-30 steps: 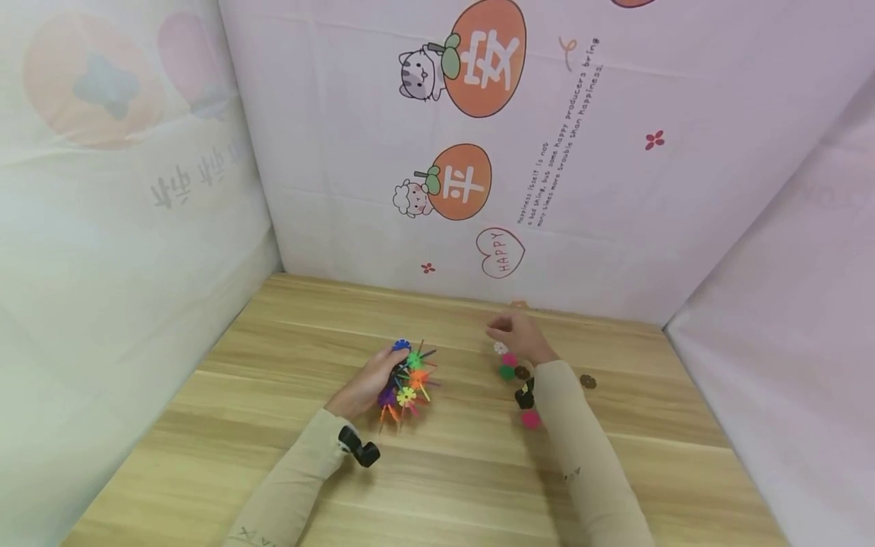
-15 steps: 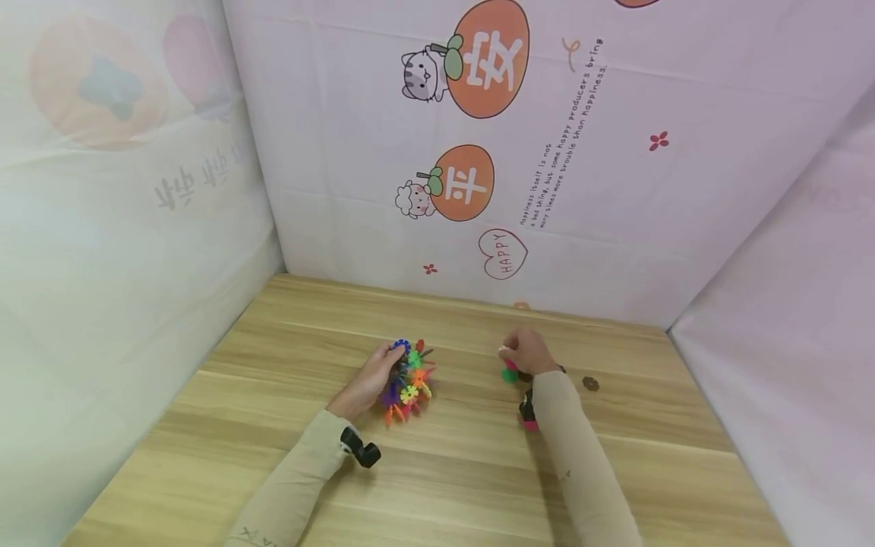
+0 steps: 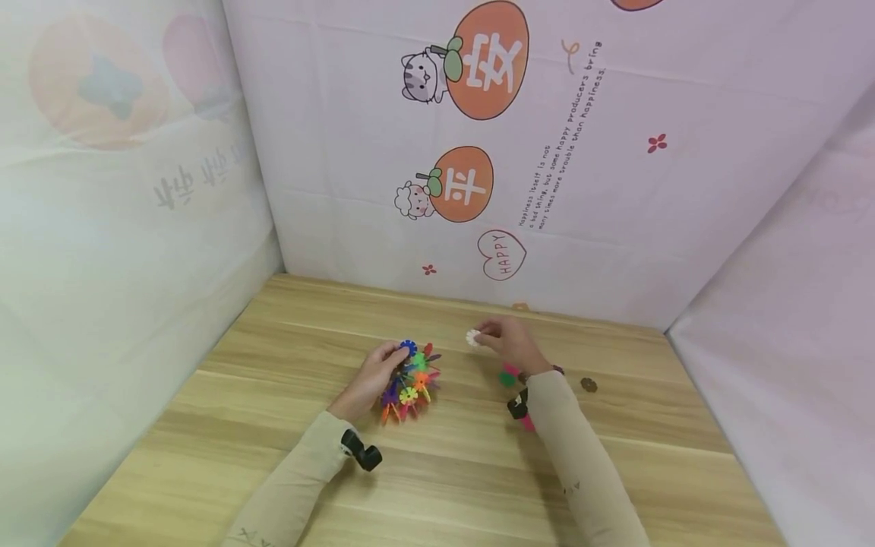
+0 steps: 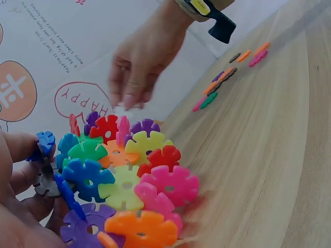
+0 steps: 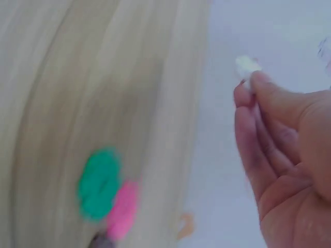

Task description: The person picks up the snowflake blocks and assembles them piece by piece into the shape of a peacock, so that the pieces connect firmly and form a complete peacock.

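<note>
My left hand (image 3: 369, 380) grips a cluster of interlocked snowflake discs (image 4: 124, 183) at its left side, with fingers and thumb about the blue and grey discs. The cluster joins notched flower-shaped pieces in yellow, pink, orange, purple, red, green and blue, standing at many angles. Between thumb and fingertips, my right hand (image 3: 513, 342) pinches a white snowflake disc (image 3: 473, 337) by its edge. That disc is held up to the right of the cluster, apart from it in the head view. In the right wrist view the white disc (image 5: 247, 67) looks blurred.
Loose discs lie on the wooden table (image 3: 437, 479) under and beside the right forearm: a green disc (image 3: 506, 378), a pink disc (image 3: 528, 422) and a brown disc (image 3: 589, 385) among them. White printed cloth walls (image 3: 355, 152) stand at the back and both sides.
My right hand reached down to the loose discs, took the white disc and has moved up and left with it. My left hand keeps its grip, the cluster turning slightly.
</note>
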`<state>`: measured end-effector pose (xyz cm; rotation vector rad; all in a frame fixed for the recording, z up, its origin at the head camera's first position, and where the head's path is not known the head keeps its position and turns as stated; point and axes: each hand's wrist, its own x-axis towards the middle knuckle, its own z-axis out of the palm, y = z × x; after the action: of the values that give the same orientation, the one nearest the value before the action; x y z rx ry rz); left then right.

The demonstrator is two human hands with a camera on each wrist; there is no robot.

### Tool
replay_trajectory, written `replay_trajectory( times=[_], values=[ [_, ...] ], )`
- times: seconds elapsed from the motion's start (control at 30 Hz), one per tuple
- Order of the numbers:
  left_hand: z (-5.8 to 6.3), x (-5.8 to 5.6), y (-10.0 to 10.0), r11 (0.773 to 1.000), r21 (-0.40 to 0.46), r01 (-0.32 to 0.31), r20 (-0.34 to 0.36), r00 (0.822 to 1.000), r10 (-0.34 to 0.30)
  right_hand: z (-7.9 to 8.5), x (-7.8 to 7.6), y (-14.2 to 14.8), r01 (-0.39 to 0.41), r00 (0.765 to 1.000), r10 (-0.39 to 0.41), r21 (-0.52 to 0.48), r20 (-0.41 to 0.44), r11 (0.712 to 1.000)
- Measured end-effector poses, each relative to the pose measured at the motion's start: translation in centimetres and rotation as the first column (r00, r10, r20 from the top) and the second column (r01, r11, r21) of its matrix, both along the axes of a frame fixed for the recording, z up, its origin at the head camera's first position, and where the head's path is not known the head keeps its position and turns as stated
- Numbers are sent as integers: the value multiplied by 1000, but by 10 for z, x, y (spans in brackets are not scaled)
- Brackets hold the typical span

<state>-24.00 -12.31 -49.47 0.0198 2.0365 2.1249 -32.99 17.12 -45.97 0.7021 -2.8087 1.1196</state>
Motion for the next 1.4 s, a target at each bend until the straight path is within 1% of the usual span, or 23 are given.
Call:
replay_trajectory(
  times=[0.13,0.23,0.37,0.5,0.7,0.8,1.0,1.2,1.33,1.4],
  values=[
    [0,1,3,1000,0,-12,-37,999,12,17,11,-27,-72,997,72,-67,-5,995],
    [0,2,4,1000,3,-13,-47,999,13,24,18,-43,-117,993,116,-115,-12,986],
    [1,1,5,1000,-6,-19,-69,997,18,27,24,-58,-168,986,164,-166,-35,972],
    [0,-1,5,1000,-7,-19,-79,997,19,25,26,-65,-217,976,207,-182,-71,959],
    [1,-1,5,1000,10,-13,-71,997,13,19,26,-69,-291,950,268,-144,-162,946],
    [2,-1,5,1000,7,-13,-73,997,13,19,27,-71,-306,940,281,-112,-194,945],
    [3,0,4,1000,4,-12,-82,997,12,21,30,-75,-314,928,295,-54,-226,948],
    [-1,0,1,998,-38,-52,-111,993,47,21,33,-79,-322,910,304,-20,-281,947],
    [-3,0,1,996,-29,-82,-91,993,79,20,35,-81,-339,894,316,-18,-317,941],
    [-4,0,1,996,-17,-91,-83,993,89,19,36,-82,-345,891,321,-20,-321,938]
  ],
)
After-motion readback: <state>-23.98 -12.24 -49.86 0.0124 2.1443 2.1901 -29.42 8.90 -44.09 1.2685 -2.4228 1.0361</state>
